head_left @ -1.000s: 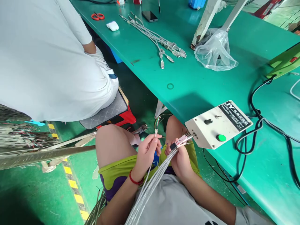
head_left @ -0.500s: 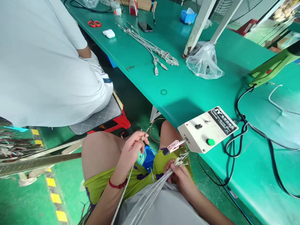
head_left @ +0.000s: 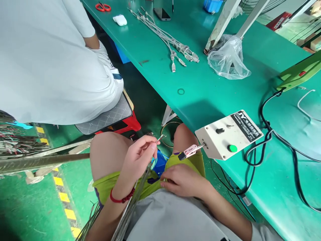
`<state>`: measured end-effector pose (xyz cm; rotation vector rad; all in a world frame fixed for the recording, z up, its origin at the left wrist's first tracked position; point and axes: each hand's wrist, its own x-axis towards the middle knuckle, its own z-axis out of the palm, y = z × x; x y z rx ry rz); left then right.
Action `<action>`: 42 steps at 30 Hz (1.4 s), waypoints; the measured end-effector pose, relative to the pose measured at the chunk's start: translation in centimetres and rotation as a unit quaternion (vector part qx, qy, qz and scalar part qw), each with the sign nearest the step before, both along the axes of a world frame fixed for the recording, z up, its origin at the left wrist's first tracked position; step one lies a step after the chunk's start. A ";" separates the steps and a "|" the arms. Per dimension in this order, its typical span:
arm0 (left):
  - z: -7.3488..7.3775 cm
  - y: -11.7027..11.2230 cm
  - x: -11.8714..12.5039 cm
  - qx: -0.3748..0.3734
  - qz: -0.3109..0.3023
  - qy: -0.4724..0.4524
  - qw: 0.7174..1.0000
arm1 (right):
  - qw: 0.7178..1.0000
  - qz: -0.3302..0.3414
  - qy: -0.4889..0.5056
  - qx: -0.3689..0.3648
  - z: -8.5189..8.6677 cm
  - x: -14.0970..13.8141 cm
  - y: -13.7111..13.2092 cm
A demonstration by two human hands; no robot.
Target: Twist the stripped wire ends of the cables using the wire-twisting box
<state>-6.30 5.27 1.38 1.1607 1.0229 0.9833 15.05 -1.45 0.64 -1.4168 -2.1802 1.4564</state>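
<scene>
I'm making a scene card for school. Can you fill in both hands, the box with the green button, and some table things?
Left hand: pinches a cable end
Right hand: near the gray shirt; grip unclear
Box: pale, green button, pink-and-black clip in front
Table: cables, phone, red-handled scissors, plastic bag

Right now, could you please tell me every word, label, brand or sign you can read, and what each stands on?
"JY": on the black label of the white control box.
Chinese characters beside it and smaller lines below: too blurred or small to read surely.
Marking on the red object in the background: too small to read.
</scene>
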 end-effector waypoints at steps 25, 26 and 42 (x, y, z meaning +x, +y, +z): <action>3.9 -4.9 1.3 0.153 -0.018 0.052 0.987 | 0.805 -0.431 0.401 0.072 8.1 -3.8 -0.3; 3.8 -5.1 1.5 0.167 0.002 0.045 0.985 | 0.800 -0.428 0.418 0.056 8.0 -3.8 -0.3; 4.2 -5.3 2.9 0.144 0.000 0.017 0.989 | 0.822 -0.418 0.309 0.233 6.1 -2.3 -1.5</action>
